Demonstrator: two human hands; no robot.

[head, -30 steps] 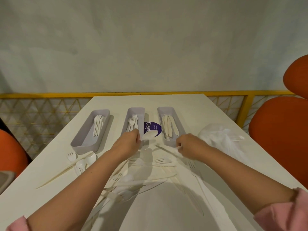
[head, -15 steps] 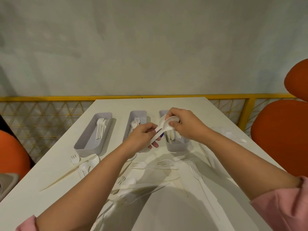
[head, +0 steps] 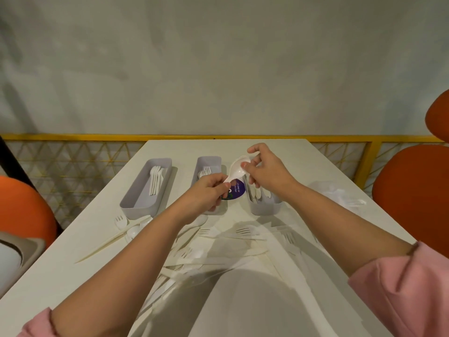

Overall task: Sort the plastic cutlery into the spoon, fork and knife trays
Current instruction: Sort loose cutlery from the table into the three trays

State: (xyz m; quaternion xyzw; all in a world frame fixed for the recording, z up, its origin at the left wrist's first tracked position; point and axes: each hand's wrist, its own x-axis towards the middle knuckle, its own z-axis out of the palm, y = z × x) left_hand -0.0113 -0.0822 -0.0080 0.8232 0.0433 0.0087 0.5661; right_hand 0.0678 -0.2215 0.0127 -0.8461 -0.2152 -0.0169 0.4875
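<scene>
Setting: white table (head: pixel 303 166) against a grey wall, with a yellow rail (head: pixel 73 136) behind its far edge.
Item in hand: white plastic spoon (head: pixel 237 170), held in the air over the gap between the middle and right trays, bowl up and away, handle slanting down toward the person.
Left grip (head: pixel 206 190): pinched narrow on the lower end of the handle.
Right grip (head: pixel 267 173): thumb and fingertips closed on the bowl; whether a second spoon sat nested in it could not be told.
Left tray (head: pixel 136 203): a few long white pieces, apparently spoons, lay along its far right side.
Middle tray (head: pixel 209 158): forks, tines showing at the far end; near end hidden behind the left grip.
Right tray (head: pixel 264 209): knives, partly hidden by the right grip.
Unsorted stock: loose cutlery (head: pixel 218 239) overlapping on the table near the person; a small fork (head: pixel 120 221) lay just before the left tray.
Sundries: round purple sticker (head: pixel 234 192) on the table between the middle and right trays; clear plastic bag (head: pixel 337 193) at the right; orange chair (head: pixel 413 190) beyond it.
Step, as judged: one spoon lifted and held at both ends, not yet placed.
Next move, as judged: one grip had to let go, the other to carry the spoon left across the middle tray and lay it lengthwise beside the pieces in the left tray.
Progress, as judged: early; most pieces lay unsorted.
</scene>
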